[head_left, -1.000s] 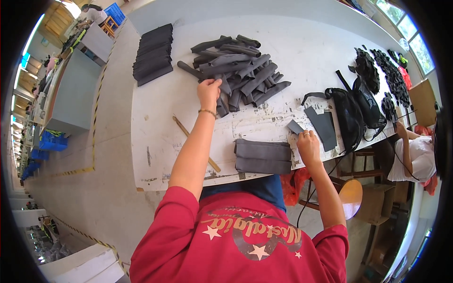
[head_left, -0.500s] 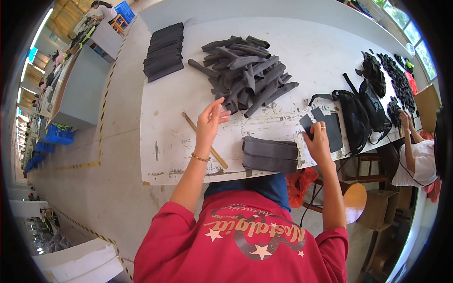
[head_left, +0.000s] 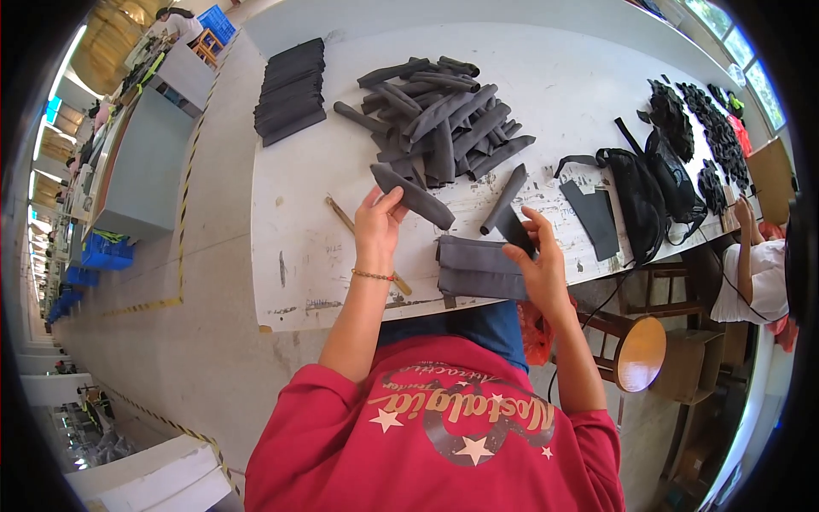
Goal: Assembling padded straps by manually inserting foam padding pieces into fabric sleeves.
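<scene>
Above the table's front part, my left hand is closed on a dark grey rolled fabric piece, held slanting down to the right. My right hand pinches a thin, flat dark piece between thumb and fingers. Below it lies a stack of folded grey fabric strips at the table's near edge. A single loose fabric roll rests between my hands, just beyond the stack. Farther back, a heap of similar rolls covers the table's middle.
A neat row of folded dark pieces lies at the far left. A wooden stick is left of my left wrist. Flat dark pieces and a black bag sit to the right. A co-worker's hand shows at the right edge.
My left hand, open before, now grips a fabric roll. My right hand has moved left from the flat dark pieces, carrying one. One roll now lies apart from the heap.
</scene>
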{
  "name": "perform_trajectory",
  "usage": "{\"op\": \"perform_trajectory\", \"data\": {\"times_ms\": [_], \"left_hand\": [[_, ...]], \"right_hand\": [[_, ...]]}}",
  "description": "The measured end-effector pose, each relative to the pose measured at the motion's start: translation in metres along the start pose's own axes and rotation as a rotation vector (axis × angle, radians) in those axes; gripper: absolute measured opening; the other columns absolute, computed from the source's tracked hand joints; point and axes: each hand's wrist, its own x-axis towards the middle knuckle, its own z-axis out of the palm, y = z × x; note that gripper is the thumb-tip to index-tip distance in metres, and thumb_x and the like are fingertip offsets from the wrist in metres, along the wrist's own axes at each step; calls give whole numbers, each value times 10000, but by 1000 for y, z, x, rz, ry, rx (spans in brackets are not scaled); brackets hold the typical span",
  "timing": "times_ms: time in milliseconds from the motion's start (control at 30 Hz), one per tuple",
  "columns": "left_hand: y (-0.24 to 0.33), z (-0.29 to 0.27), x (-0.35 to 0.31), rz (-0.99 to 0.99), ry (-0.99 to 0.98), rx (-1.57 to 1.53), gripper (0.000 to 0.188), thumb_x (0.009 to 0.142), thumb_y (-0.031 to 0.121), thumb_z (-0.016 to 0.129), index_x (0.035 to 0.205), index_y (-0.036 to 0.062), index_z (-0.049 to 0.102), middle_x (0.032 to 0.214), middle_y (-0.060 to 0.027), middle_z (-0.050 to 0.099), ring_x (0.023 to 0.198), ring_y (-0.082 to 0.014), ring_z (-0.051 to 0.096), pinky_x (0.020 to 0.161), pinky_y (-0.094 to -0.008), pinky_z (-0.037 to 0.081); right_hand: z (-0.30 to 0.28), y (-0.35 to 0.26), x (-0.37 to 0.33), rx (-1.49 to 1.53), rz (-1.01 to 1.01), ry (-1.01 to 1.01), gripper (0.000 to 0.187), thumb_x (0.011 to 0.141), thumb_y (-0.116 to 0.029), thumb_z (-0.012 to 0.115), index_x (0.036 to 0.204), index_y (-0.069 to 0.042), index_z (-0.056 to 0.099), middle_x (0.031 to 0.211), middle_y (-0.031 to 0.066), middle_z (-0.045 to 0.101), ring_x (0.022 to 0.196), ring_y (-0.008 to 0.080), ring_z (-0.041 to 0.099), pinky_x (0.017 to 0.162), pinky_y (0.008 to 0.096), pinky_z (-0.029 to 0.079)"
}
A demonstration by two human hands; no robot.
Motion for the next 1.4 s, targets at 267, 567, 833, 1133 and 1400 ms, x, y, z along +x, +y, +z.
{"op": "perform_trajectory", "data": {"times_ms": [267, 567, 833, 1133, 1400], "left_hand": [[-4, 27, -20, -179, -54, 125, 247, 819, 91, 759, 1001, 53, 598, 928, -69, 653, 876, -197, 656, 817, -345, 555], [-3, 32, -55, -440, -580, -171, 395, 945, 260, 628, 1271, 52, 544, 1210, -164, 627, 1090, -241, 623, 825, -353, 534], [-5, 41, -47, -177, -289, -61, 243, 922, 94, 641, 1148, 39, 575, 1095, -160, 657, 1033, -312, 659, 904, -411, 560], [-10, 52, -61, -107, -272, -123, 248, 910, 49, 642, 1129, 3, 534, 1011, -170, 658, 965, -317, 678, 853, -403, 581], [-3, 48, -49, -145, -208, -142, 196, 924, 82, 632, 1094, 9, 566, 1052, -171, 656, 1016, -334, 659, 907, -424, 559]], "right_hand": [[39, -14, -1, -23, -186, -191, 509, 841, -104, 707, 1292, 24, 507, 1188, 146, 562, 1136, 251, 542, 994, 329, 407], [52, -8, 14, 1002, 317, -331, 505, 938, -198, 629, 1345, 46, 458, 1199, 75, 573, 956, 129, 564, 851, 269, 437], [42, -23, 14, 649, 227, 70, 400, 835, -109, 724, 1170, -12, 530, 885, -18, 462, 757, 56, 427, 683, 207, 367], [87, -8, 28, 271, 63, 300, 197, 881, -145, 693, 871, 33, 609, 682, -11, 532, 633, 45, 429, 556, 222, 371], [79, -16, 19, 248, 158, 85, 203, 918, -130, 633, 1010, 51, 623, 727, 33, 578, 673, 66, 475, 594, 248, 405]]}}
